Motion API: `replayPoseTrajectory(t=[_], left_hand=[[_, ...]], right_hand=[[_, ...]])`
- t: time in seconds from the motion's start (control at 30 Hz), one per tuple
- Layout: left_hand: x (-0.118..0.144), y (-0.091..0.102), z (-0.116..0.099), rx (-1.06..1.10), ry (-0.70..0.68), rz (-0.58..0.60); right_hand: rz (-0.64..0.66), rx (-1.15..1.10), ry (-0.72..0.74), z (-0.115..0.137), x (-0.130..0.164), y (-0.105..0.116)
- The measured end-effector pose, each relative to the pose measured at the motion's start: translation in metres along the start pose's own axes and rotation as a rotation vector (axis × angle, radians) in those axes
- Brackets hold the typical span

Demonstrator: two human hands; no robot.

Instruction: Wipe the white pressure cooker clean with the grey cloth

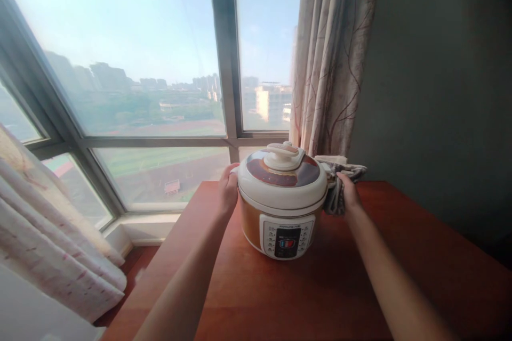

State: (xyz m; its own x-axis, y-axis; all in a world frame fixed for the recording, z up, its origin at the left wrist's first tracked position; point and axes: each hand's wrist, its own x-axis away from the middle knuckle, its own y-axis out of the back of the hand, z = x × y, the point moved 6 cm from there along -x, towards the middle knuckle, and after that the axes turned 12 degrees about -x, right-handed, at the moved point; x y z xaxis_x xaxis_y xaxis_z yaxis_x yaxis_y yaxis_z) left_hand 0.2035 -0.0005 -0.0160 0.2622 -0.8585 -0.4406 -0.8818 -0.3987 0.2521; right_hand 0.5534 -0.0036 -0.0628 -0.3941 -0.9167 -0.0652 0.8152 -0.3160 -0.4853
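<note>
An electric pressure cooker (284, 197) stands on the wooden table with its lid on and its control panel turned toward me. It has a white rim, a brown body and a white lid handle (284, 155) on top. My left hand (229, 187) is closed round the white side handle at the cooker's left; the fingertips are partly hidden behind it. At the right side, my right hand (349, 191) grips a patterned grey and white cloth (335, 197). The cloth lies against the cooker's right side and hides the handle there.
The reddish-brown table (280, 298) extends toward me and to both sides. Behind it is a large window with a grey frame (228, 64). One curtain (330, 53) hangs behind the cooker, another (52, 245) at the left. A dark wall (436, 90) rises at the right.
</note>
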Motion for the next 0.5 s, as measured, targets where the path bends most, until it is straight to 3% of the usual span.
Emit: replayPoseTrajectory(t=[0.17, 0.37, 0.5], left_hand=[[0.006, 0.005, -0.013, -0.049, 0.017, 0.01], [0.014, 0.01, -0.03, -0.094, 0.025, 0.017], [0.02, 0.016, -0.037, -0.157, 0.087, 0.027]], right_hand=[[-0.033, -0.295, 0.082, -0.018, 0.039, 0.022], [0.034, -0.502, 0.115, -0.015, 0.061, 0.051], [-0.111, -0.587, 0.041, -0.018, 0.057, 0.059]])
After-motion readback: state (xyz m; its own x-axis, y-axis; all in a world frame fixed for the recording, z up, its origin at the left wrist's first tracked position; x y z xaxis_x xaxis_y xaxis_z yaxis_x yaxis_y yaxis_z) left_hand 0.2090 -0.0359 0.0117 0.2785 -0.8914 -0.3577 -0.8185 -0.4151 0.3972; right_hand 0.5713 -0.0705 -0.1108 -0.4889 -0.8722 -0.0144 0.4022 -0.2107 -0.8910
